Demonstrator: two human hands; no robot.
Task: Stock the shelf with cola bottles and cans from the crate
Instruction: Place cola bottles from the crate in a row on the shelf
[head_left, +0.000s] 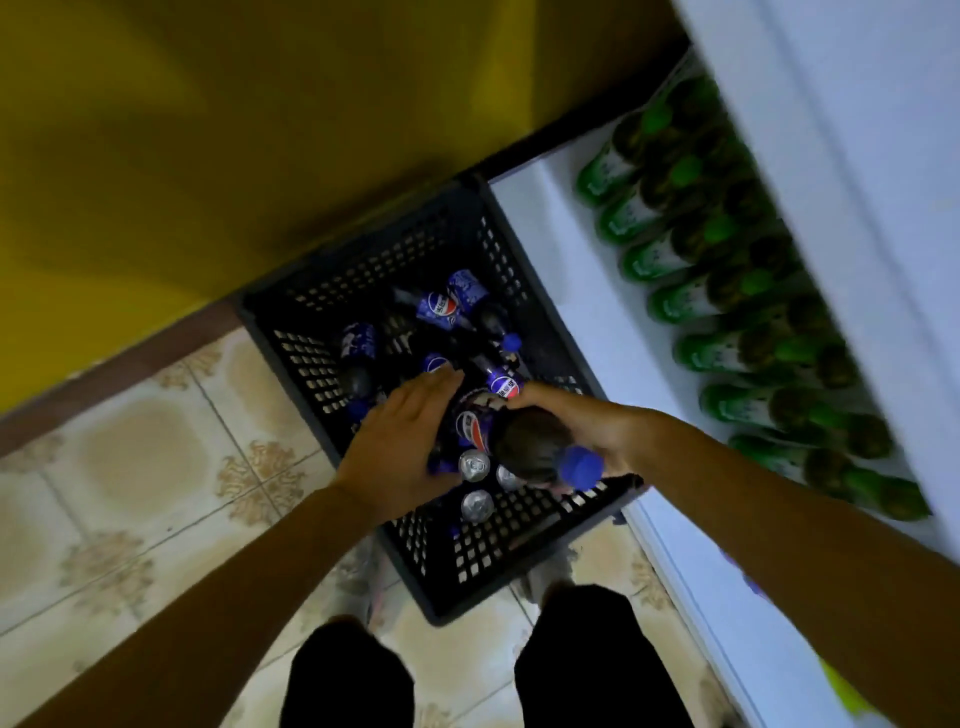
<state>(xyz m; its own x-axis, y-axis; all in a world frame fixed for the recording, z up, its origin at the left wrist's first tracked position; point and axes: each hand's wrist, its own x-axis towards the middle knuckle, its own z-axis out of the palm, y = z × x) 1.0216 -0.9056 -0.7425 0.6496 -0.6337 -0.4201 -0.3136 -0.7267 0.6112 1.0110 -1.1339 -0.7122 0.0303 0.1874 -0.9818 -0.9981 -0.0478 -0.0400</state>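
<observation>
right hand (587, 421) grips cola bottle (530, 441) | left hand (400, 441) open, covering crate (291, 353) contents | green bottles (675, 301) blurred

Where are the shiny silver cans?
In the head view, the cans stand in the crate's near corner, between the left hand and the blue-capped bottle.

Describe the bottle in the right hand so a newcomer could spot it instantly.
Find the black lattice crate on the tiled floor beside the white shelf. At its near right corner, the right hand grips a cola bottle. Other bottles lie deeper in the crate; this one is nearest the camera, blue cap up, beside the silver can tops.
</observation>
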